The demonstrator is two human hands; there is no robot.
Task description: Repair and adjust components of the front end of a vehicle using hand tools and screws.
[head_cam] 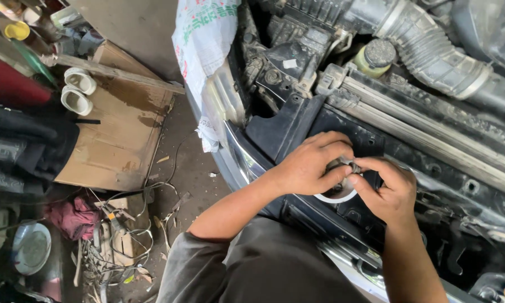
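Observation:
My left hand and my right hand meet over the front of an open car engine bay. Both pinch a small round grey part with a white ring between the fingertips, held just above the black front panel. Most of the part is hidden by my fingers. My knees in dark trousers are below the hands.
A ribbed air hose and a capped reservoir lie at the back of the bay. A white printed sack hangs over the car's corner. Cardboard, loose wires, a red rag and white cups litter the floor at left.

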